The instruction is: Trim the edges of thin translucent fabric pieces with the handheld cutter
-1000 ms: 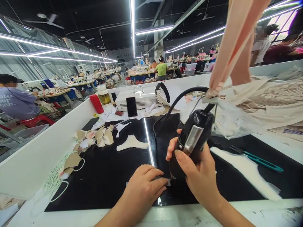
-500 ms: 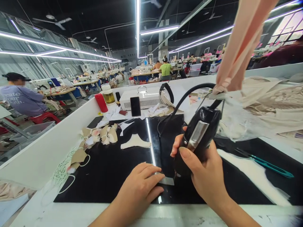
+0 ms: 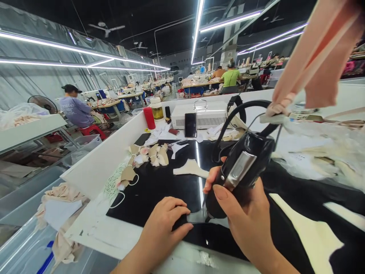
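My right hand (image 3: 242,213) is wrapped round a black handheld tool (image 3: 242,167) with a metal plate on its side. A black cable and pink fabric strips (image 3: 308,64) run up from its top. My left hand (image 3: 165,224) rests on the black mat (image 3: 154,190) left of the tool, thumb and fingers apart, with nothing visible in it. Beyond the hands lies a cream cut piece (image 3: 191,168). Another cream piece (image 3: 310,232) is on the mat to the right of my right hand. The tool's lower end is near the mat; contact is unclear.
Bundled tan pieces (image 3: 156,154) and pale green cord (image 3: 116,180) lie at the mat's left. Behind stand a white metal box (image 3: 199,116), a phone (image 3: 191,125) and a red cone (image 3: 149,118). Plastic bags (image 3: 313,152) are at right. People sit at machines farther off.
The view has swung, shifting most of the scene to the right. My left fingers have spread, and the small metal piece under them no longer shows. My right hand keeps hold of the black tool.
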`<control>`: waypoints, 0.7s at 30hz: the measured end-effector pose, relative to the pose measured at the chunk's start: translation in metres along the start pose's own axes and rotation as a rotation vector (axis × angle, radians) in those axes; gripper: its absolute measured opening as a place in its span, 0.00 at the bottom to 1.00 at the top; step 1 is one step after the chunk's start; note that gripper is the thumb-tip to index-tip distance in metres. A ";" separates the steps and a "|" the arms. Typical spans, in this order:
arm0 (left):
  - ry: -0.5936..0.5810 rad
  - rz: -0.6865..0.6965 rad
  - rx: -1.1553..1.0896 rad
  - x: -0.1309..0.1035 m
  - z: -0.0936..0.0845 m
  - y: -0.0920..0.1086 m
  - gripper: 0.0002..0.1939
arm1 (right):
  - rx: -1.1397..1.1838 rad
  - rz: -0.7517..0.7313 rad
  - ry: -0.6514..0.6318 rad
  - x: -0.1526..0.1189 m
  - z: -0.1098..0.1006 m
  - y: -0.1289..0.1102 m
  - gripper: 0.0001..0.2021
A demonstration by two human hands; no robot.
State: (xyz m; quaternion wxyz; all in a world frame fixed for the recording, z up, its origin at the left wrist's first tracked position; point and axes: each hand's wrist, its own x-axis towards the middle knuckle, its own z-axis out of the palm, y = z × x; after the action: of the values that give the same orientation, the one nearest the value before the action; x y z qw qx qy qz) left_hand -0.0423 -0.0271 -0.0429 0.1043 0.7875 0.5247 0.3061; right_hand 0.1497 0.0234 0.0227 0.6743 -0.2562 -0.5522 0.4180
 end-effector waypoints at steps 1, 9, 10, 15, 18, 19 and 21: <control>0.013 -0.007 -0.009 0.001 0.002 0.001 0.14 | 0.002 0.007 -0.003 0.000 0.002 0.002 0.12; 0.062 -0.056 -0.040 0.007 0.005 0.005 0.09 | 0.052 0.037 0.028 0.001 0.012 0.009 0.14; 0.061 -0.063 -0.042 0.007 0.005 0.005 0.09 | 0.043 0.034 0.016 0.001 0.012 0.010 0.13; 0.047 -0.087 -0.064 0.006 0.007 0.005 0.11 | 0.034 0.024 0.034 0.002 0.019 0.011 0.12; 0.039 -0.116 -0.088 0.005 0.007 0.006 0.14 | 0.014 0.017 0.055 0.003 0.022 0.010 0.12; 0.032 -0.128 -0.094 0.005 0.007 0.007 0.15 | 0.007 0.013 0.051 0.003 0.022 0.010 0.11; 0.017 -0.149 -0.102 0.006 0.006 0.009 0.16 | 0.001 0.005 0.046 0.003 0.021 0.009 0.11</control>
State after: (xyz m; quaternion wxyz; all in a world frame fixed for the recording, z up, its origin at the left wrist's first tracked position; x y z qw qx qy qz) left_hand -0.0299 -0.0244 -0.0408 0.1626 0.7373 0.5663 0.3305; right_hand 0.1270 0.0281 0.0220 0.6859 -0.2670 -0.5357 0.4138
